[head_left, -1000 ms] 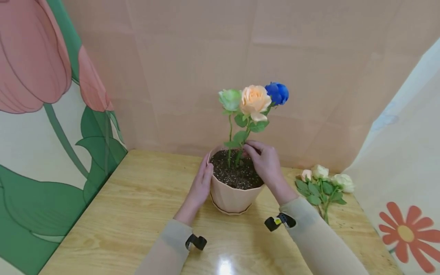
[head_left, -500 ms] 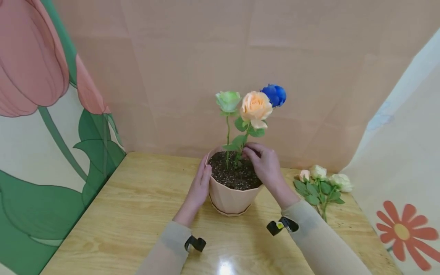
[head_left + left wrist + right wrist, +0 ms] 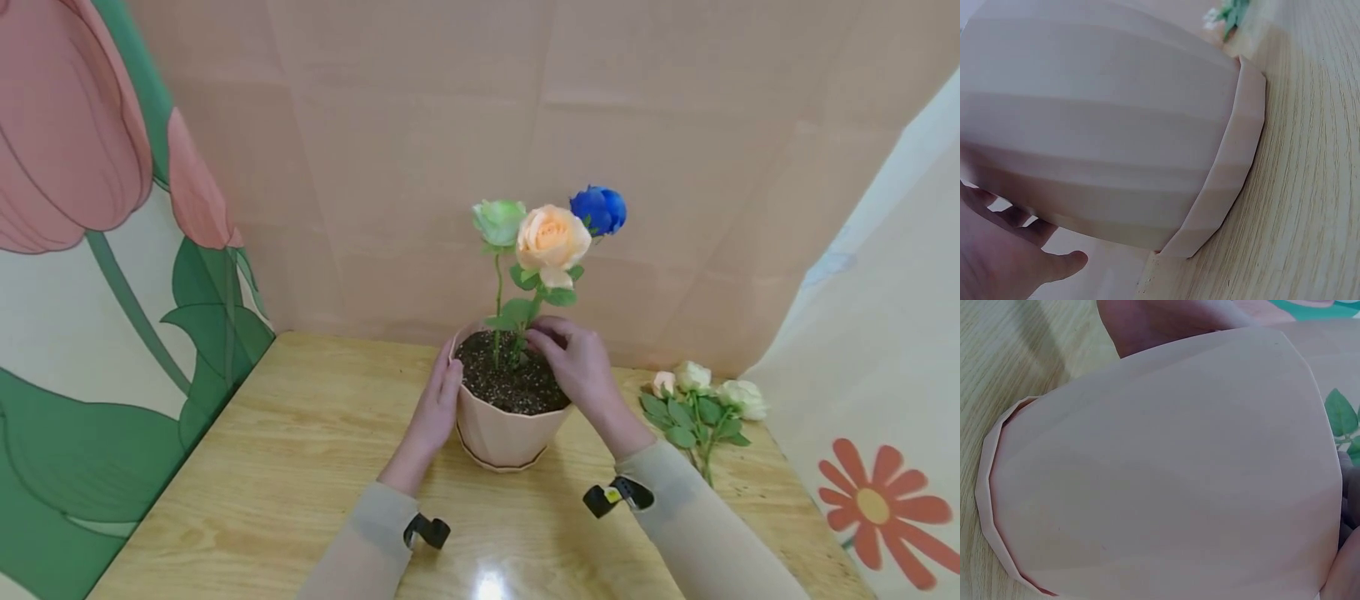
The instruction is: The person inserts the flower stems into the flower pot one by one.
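Observation:
In the head view, a pale pink flowerpot (image 3: 510,429) full of dark soil (image 3: 517,392) stands on its saucer. A peach rose (image 3: 553,237), a light green rose (image 3: 499,222) and a blue rose (image 3: 598,210) rise from it. My right hand (image 3: 585,367) pinches the peach rose's stem low down, close over the soil. On the pot's left side, my left hand (image 3: 437,396) lies against the wall with its fingers extended. The left wrist view shows its thumb (image 3: 1066,265) held off the pot and its other fingers partly hidden behind it.
Several cut roses (image 3: 701,408), white and pale pink, lie on the wooden table (image 3: 300,467) to the right. A pink backdrop (image 3: 375,167) stands behind the table, and flower-printed panels flank it on both sides.
The peach rose has sunk lower and slightly left, and my right hand has come down a little with its stem. My left hand stays against the pot.

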`<state>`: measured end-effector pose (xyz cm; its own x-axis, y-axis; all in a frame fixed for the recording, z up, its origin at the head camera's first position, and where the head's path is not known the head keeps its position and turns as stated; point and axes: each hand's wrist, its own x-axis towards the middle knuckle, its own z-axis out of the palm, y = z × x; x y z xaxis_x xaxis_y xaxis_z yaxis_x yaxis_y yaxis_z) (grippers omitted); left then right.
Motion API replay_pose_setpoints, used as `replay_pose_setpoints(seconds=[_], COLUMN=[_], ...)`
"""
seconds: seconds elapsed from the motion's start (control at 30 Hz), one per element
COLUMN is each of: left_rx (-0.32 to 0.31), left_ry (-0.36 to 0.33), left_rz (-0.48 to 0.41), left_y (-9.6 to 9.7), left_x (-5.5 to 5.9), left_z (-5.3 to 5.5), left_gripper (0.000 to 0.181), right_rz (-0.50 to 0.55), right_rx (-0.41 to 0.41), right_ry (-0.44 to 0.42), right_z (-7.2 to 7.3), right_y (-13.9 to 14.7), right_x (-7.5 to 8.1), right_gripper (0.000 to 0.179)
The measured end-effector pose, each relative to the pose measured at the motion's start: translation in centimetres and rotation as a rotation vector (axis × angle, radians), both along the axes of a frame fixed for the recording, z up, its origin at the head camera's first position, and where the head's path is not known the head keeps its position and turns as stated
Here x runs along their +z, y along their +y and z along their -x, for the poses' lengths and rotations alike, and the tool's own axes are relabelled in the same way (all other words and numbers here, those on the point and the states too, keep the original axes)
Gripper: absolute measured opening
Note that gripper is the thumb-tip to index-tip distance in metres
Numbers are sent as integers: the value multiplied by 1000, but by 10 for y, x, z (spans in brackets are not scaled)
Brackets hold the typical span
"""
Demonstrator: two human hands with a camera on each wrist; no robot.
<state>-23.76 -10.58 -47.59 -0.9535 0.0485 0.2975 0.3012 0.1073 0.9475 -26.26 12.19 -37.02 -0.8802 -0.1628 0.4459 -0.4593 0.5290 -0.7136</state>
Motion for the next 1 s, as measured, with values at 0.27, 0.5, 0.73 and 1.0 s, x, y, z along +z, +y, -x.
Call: replay_pose_setpoints(seconds=[0.27, 0.5, 0.73, 1.0], left_rx=[6, 3, -1, 8], left_ry=[1, -4, -5, -15], left_rz=[6, -3, -8, -6], left_y=[0, -1, -2, -3], left_x=[2, 2, 1, 3], left_z=[0, 1, 2, -1], left_gripper=[66, 65, 61, 64], right_rz=[-38, -22, 29, 50], right_rx=[16, 10, 32, 75], right_ry=[2, 28, 26, -37], right_z=[1, -2, -4, -11], right_y=[0, 1, 6, 21], right_x=[-2, 0, -1, 2], right_gripper=[19, 16, 18, 28])
